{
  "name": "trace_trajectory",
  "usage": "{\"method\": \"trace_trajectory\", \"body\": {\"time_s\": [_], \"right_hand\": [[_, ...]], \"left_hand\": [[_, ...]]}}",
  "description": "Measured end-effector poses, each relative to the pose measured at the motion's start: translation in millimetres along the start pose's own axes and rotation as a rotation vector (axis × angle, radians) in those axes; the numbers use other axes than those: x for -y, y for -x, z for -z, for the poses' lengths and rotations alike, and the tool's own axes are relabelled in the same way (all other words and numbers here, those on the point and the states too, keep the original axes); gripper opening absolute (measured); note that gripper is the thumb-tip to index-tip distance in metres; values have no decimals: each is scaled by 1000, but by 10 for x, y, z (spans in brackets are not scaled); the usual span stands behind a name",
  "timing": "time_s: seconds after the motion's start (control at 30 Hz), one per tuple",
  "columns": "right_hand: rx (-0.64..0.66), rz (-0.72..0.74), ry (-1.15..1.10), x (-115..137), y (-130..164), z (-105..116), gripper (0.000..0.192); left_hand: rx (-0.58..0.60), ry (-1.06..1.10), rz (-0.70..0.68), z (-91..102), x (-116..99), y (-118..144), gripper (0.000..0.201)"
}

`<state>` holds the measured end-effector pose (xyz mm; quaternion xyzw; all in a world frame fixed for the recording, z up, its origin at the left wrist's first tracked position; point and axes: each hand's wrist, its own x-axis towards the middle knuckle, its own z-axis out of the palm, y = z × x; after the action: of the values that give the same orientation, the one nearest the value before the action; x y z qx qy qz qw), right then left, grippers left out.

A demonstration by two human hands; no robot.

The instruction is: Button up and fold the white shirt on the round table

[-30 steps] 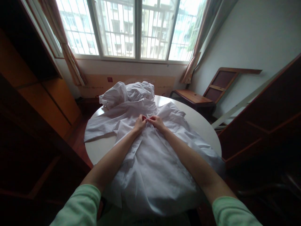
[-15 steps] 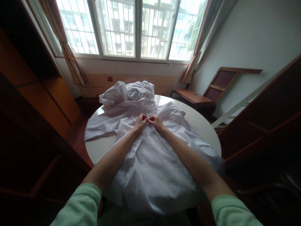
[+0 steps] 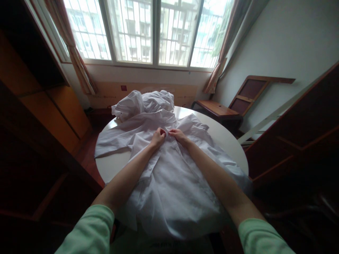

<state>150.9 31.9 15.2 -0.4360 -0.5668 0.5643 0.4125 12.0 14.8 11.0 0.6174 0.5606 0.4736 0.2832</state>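
Note:
A white button-front shirt (image 3: 182, 187) lies spread over a round white table (image 3: 111, 167), its lower part hanging past the near edge. One sleeve reaches out to the left. At the upper front of the shirt, my left hand (image 3: 159, 137) pinches the cloth edge between thumb and fingers. Just beside it, my right hand (image 3: 178, 134) has its fingertips closed on the opposite front edge. The fingertips almost meet; any button between them is too small to make out.
Crumpled white cloth (image 3: 145, 102) is heaped on the table's far side. Behind stands a wooden chair (image 3: 219, 107) by the right wall. A barred window (image 3: 153, 31) fills the back, and dark wooden furniture (image 3: 296, 141) flanks the right side.
My right hand's fingers have shifted slightly and flattened, a little to the right of my left fingertips. My left hand and the shirt have hardly moved.

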Motion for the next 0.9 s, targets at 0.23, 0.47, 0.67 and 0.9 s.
{"method": "trace_trajectory", "body": {"time_s": [0.23,0.47,0.67,0.9], "right_hand": [[25,7,-99,-10,7,6,17],[-108,141,228,-18,-54,-28,15],[-112,136,350,-25,-37,-7,14],[-7,146,230,-51,4,-2,24]], "left_hand": [[-11,20,-7,2,-3,-1,15],[-13,37,-9,0,8,-4,16],[-13,43,-4,5,3,-5,17],[-20,42,-2,8,-13,7,16]]}}
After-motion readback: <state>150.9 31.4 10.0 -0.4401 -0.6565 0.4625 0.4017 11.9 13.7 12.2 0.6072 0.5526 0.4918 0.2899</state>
